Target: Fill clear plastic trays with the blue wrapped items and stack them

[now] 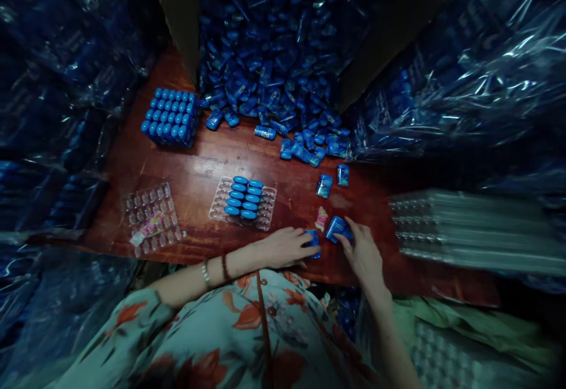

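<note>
My right hand (365, 253) pinches a small blue labelled container (339, 229) between thumb and fingers, low over the wooden table. Beside it, my left hand (285, 247) has its fingers bent over another small blue container (314, 244), partly hiding it. A pink wrapped piece (321, 218) lies just beyond, between the two hands. Farther off stand two more containers, one a labelled blue container (324, 185). To the left, a clear moulded tray (216, 206) carries two columns of shiny blue oval pieces (239, 195).
A large heap of blue containers (274, 88) spills from an open carton (181, 17) at the back. A block of blue pieces (170, 118) stands left. An empty clear tray (170, 224) holds a pink wrapper. Stacked clear trays (477, 230) and plastic-wrapped packs (464, 94) flank the right.
</note>
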Motion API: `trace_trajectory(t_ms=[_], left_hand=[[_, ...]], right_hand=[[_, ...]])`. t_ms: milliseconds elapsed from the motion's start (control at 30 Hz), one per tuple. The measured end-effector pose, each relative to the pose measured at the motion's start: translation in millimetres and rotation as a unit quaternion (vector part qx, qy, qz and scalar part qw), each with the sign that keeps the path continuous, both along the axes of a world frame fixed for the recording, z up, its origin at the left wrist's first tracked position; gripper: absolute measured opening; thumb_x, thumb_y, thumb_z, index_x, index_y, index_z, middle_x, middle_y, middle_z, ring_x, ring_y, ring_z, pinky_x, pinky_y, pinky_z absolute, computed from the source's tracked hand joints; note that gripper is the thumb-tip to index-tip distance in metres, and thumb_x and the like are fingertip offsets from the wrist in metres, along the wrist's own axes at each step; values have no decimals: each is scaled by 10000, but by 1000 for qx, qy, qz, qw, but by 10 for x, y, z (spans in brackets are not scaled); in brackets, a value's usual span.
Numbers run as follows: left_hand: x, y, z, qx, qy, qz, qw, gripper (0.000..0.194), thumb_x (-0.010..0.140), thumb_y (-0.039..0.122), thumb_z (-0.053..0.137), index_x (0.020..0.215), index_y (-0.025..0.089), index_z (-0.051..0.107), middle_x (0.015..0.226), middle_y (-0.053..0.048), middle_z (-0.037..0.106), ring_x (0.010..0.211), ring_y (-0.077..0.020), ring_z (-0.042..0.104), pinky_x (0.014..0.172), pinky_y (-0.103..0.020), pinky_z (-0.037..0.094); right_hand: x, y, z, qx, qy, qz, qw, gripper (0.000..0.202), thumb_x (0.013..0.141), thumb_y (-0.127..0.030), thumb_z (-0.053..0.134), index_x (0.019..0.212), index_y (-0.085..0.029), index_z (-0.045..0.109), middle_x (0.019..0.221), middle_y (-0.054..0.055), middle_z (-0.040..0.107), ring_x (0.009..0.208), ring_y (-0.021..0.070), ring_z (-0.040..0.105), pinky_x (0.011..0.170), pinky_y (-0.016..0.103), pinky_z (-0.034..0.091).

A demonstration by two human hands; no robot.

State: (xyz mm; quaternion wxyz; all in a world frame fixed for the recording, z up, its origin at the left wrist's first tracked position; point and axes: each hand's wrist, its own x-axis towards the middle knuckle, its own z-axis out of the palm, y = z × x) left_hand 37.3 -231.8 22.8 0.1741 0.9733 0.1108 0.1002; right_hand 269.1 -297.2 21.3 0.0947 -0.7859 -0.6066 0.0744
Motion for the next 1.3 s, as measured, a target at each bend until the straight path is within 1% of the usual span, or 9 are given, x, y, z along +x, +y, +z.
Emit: trace_trajectory(t_ms=[133, 233, 433, 567, 700, 867, 1033, 1133, 1300], left_hand=[[494, 16, -193, 12, -1, -52, 999, 229, 848, 301, 567, 1017, 146, 564, 1147, -123, 527, 951, -219, 536, 769, -330, 477], [416, 47, -145, 12, 31, -16, 999, 144, 874, 138, 469, 990, 138, 555, 1163, -117, 520, 906, -200, 547, 724, -316, 487], [-619, 3, 432, -109, 96, 97, 985, 536, 820, -24, 372, 1325, 156, 358, 1199, -92, 525, 1093, -188, 524, 911, -293, 461], [-1324, -162, 547, -186, 64, 250, 948, 616, 848, 31, 375, 1406, 273, 275, 1185, -67, 529, 1012, -165, 580, 827, -269, 503], [-1615, -184, 291, -103, -23, 374, 922, 469, 885, 87, 362, 1339, 201, 393, 1036, -91, 584, 937, -185, 591, 789, -307, 520], [-1612, -71, -19, 2, -58, 334, 941, 373, 926, 122, 338, 1270, 204, 457, 1061, -101, 583, 938, -166, 589, 770, -281, 520], [-1510, -48, 83, 3, 9, 276, 961, 306, 912, 149, 388, 1201, 153, 491, 991, -97, 595, 888, -181, 572, 754, -299, 514], [-1392, -52, 161, -15, 66, 262, 963, 260, 879, 133, 430, 1116, 147, 535, 1006, -107, 589, 937, -207, 554, 816, -344, 500], [-1259, -56, 122, 6, 123, 281, 952, 310, 813, 77, 465, 1102, 142, 556, 1037, -123, 589, 971, -242, 545, 846, -385, 476]], right_hand=[[-15, 179, -62, -67, 3, 54, 996, 440, 836, -384, 506, 1241, -212, 488, 1052, 103, 567, 756, 214, 611, 591, 315, 466], [-68, 286, -61, -80, 88, 71, 990, 406, 793, -361, 567, 1157, -195, 497, 987, 84, 597, 734, 202, 609, 623, 316, 470], [-534, 294, -17, -4, 341, 29, 939, 318, 833, -441, 531, 1045, -206, 493, 768, 18, 618, 610, 166, 604, 572, 298, 509], [-1140, 283, -21, 24, 460, 120, 880, 230, 863, -348, 539, 1059, -230, 515, 898, 29, 649, 760, 158, 654, 663, 281, 551], [-1503, 385, -132, 128, 389, 287, 866, 236, 895, -210, 494, 1126, -226, 538, 1026, 51, 641, 953, 152, 619, 864, 303, 517], [-1465, 524, -99, 179, 177, 431, 866, 304, 906, -104, 391, 1164, -133, 549, 919, 101, 628, 858, 162, 601, 722, 261, 523], [-1556, 549, 215, 110, -6, 484, 868, 261, 908, -106, 372, 1034, -128, 600, 762, 62, 589, 691, 160, 550, 585, 268, 471], [-1711, 552, 347, 52, -48, 477, 876, 222, 892, -104, 415, 1024, -143, 590, 824, 70, 590, 765, 174, 561, 618, 279, 465], [-1714, 548, 275, 35, -53, 453, 889, 276, 902, -154, 448, 1159, -166, 549, 870, 59, 609, 763, 160, 576, 640, 265, 455]])
